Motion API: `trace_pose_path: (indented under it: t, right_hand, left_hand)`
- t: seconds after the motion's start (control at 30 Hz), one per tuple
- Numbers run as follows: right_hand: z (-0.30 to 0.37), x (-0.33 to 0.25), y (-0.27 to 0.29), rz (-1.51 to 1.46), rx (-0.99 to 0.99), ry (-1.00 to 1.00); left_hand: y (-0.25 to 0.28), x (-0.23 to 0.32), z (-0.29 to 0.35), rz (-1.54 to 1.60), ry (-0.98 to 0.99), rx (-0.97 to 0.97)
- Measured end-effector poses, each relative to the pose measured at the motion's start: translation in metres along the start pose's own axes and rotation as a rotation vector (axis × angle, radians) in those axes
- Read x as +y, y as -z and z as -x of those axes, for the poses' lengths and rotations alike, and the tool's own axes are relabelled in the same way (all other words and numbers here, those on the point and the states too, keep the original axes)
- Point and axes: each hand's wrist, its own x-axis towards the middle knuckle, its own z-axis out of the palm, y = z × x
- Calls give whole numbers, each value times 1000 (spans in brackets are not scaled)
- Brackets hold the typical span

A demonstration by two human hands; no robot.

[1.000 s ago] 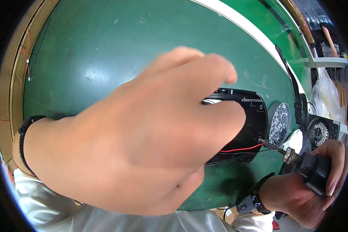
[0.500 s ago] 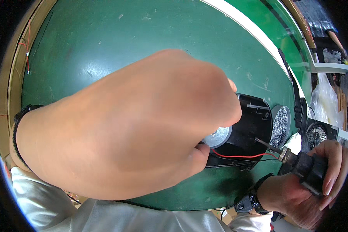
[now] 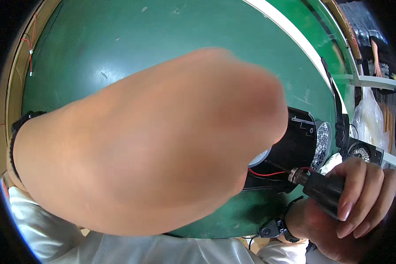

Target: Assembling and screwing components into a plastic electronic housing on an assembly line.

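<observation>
My left hand [image 3: 242, 105] fills the middle of the view, close to the camera. Its fingers are hidden behind the back of the hand, over a black plastic housing [image 3: 301, 141]. Part of a silvery round disc [image 3: 260, 157] shows from under it, with a red wire [image 3: 268, 174] beside it on the housing. At the lower right, my right hand [image 3: 367, 193] is closed around a black electric screwdriver [image 3: 323, 189]. The slim bit points left over the housing; whether its tip touches anything cannot be seen.
A grey oval piece with a speckled face [image 3: 322, 141] stands right of the housing. Farther right are a black fan [image 3: 360, 152], a black strap [image 3: 339, 119] and clear plastic bags [image 3: 369, 114]. Another person's arm [image 3: 375, 57] shows at the far right. Red wires [image 3: 31, 53] lie along the left edge.
My right hand has brought the screwdriver left, its bit now farther over the housing. My left hand has shifted right and hides more of the housing and disc.
</observation>
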Motion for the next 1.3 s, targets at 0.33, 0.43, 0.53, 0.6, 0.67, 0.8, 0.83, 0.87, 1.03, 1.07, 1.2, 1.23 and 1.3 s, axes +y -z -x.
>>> trace_pose_path:
  t: [0.33,0.43,0.53,0.6,0.67,0.8,0.83,0.87,1.03,1.07,1.2,1.23,1.3]
  right_hand:
    - [-26,33,-25,48,-66,83]
    - [-24,37,-23,80,-69,92]
    - [-14,32,-22,108,-72,105]
    - [-20,45,-30,106,-90,140]
    - [-12,39,-29,101,-114,180]
    - [-23,57,-37,140,-118,196]
    - [-15,54,-35,156,-113,191]
    - [-19,58,-39,154,-121,214]
    - [-25,64,-44,179,-131,291]
    - [-28,64,-46,206,-119,306]
    - [-15,58,-89,377,246,107]
    - [-21,64,-103,352,484,147]
    - [-21,74,-106,291,714,191]
  left_hand:
    - [-1,-16,7,-56,-48,61]
    - [-4,-28,4,-49,-78,69]
    - [-11,-37,-2,-48,-104,75]
    - [-12,-32,1,-80,-105,86]
    - [-9,-26,9,-117,-104,101]
    - [-16,-35,6,-114,-140,110]
    - [-21,-41,4,-101,-154,109]
    - [-19,-37,4,-116,-149,110]
    - [-13,-22,7,-12,63,24]
    - [-17,-29,6,-7,57,23]
    - [-20,-38,8,119,19,82]
    - [-17,-33,5,12,36,28]
    - [-13,-32,6,-15,64,7]
